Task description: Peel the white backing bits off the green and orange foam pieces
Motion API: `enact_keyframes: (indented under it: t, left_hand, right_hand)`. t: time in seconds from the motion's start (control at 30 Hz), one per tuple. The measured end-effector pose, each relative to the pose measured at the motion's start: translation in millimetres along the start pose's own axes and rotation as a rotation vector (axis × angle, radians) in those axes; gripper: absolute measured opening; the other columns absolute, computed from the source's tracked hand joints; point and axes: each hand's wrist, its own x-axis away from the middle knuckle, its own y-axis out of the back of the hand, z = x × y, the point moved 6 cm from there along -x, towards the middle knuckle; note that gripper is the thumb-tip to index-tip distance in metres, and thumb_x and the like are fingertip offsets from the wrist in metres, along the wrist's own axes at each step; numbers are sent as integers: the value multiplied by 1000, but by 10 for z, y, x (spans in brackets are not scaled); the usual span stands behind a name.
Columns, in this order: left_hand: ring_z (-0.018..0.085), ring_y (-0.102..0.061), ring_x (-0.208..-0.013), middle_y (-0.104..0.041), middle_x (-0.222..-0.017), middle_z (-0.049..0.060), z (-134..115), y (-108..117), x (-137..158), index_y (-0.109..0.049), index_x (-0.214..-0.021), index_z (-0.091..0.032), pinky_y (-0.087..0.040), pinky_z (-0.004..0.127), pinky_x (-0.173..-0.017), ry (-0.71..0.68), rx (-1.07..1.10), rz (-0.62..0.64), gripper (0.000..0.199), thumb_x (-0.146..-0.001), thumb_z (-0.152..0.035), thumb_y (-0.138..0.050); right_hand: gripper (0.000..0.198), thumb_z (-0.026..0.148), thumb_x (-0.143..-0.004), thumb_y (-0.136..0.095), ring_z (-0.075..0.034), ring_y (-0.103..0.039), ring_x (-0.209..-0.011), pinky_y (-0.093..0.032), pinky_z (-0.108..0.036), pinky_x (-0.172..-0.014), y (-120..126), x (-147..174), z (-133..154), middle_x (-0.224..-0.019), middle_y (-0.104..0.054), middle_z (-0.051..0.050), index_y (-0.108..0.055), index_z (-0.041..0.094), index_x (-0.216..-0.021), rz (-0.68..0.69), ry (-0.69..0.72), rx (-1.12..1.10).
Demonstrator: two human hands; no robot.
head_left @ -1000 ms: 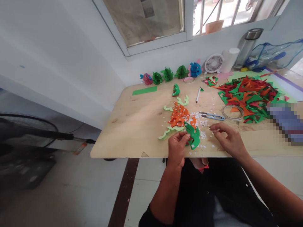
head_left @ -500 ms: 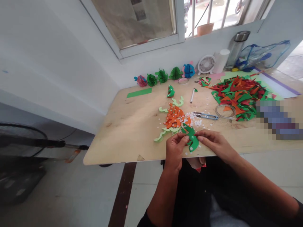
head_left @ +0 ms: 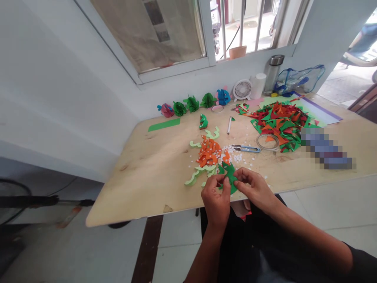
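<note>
Between my two hands, at the table's front edge, is a green paper cutout [head_left: 229, 173]. My left hand [head_left: 217, 192] pinches its left side between thumb and forefinger. Thumb and fingers of my right hand [head_left: 255, 189] close on its right edge. Just beyond lie a heap of curved orange paper pieces [head_left: 209, 151] and wavy light-green strips [head_left: 196, 175]. Small white paper squares [head_left: 237, 157] are scattered to the right of the orange heap, by blue-handled thread snips [head_left: 247, 149]. A small green folded stack [head_left: 203, 121] stands farther back.
A big pile of red, orange and green scraps [head_left: 282, 122] covers the right side, with a tape roll [head_left: 267, 142] before it. Paper ornaments [head_left: 193, 103], a small fan [head_left: 242, 90] and a glass bottle [head_left: 271, 76] line the wall. A marker [head_left: 229, 125] lies mid-table.
The view has shifted a little to the right. My hands have come closer together on the green cutout, which is turned and shows less of its curved lower end.
</note>
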Motion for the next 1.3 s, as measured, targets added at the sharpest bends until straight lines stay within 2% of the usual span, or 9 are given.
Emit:
enact_keyframes:
  t: [0.1,0.3,0.53,0.73,0.9,1.03,1.13,1.23,1.3]
  left_hand:
    - [17,-59,-69,-67,-71,3,13,16,42,-70,-75,-21,-46,27,-71,7,33,3,6,-74,-25,-66]
    - [16,-62,-70,-69,-77,4,182,-97,67,-69,-83,-17,-48,25,-66,242,380,202,16,-72,-29,-70]
    - [16,-63,-77,-72,-89,8,198,-189,58,-71,-90,-15,-47,23,-61,377,523,184,25,-68,-26,-71]
    - [16,-65,-76,-73,-84,6,190,-215,58,-72,-85,-15,-49,24,-64,399,554,93,23,-63,-24,-74]
    - [14,-63,-68,-71,-75,3,148,-190,86,-70,-77,-14,-49,24,-65,401,561,32,18,-61,-21,-74]
    - [14,-64,-69,-71,-74,4,75,-146,133,-70,-74,-14,-51,25,-68,365,544,36,14,-62,-20,-73]
    - [14,-63,-67,-71,-74,4,37,-163,213,-70,-75,-14,-51,24,-62,372,520,91,16,-62,-22,-74]
    - [13,-62,-62,-70,-71,3,21,-212,317,-69,-77,-14,-48,21,-53,408,485,153,19,-61,-24,-74]
    - [13,-62,-62,-69,-70,3,11,-226,369,-69,-77,-14,-48,21,-55,413,464,162,19,-62,-24,-74]
  right_hand:
    - [8,24,-73,-60,-11,-47,-50,-38,-23,-48,-20,22,-1,-58,-50,5,-55,19,-70,-7,-44,-42]
    - [18,34,-75,-63,-10,-47,-38,-35,-22,-38,-62,90,-94,-50,-54,5,-54,19,-71,49,-204,-205]
    - [19,38,-78,-63,-13,-52,-37,-40,-25,-39,-17,167,-138,-44,-55,5,-56,21,-72,54,-177,-169]
    - [21,42,-80,-61,-15,-54,-40,-43,-27,-41,-3,208,-189,-46,-55,4,-57,22,-74,66,-130,-115]
    - [19,39,-81,-60,-17,-57,-46,-45,-27,-44,-2,287,-126,-49,-58,3,-58,22,-75,75,-88,-82]
    - [19,38,-78,-63,-21,-66,-69,-53,-30,-61,85,321,-34,-73,-69,-4,-63,20,-83,64,-30,-95]
    - [22,39,-78,-62,-23,-67,-86,-53,-32,-76,153,316,2,-86,-71,-6,-65,20,-88,31,-12,-146]
    - [21,39,-75,-64,-20,-66,-73,-52,-30,-67,142,316,-1,-76,-69,-4,-63,19,-83,39,-38,-159]
    - [21,39,-75,-64,-17,-62,-61,-50,-28,-57,112,327,-10,-68,-66,-2,-62,19,-80,59,-60,-174]
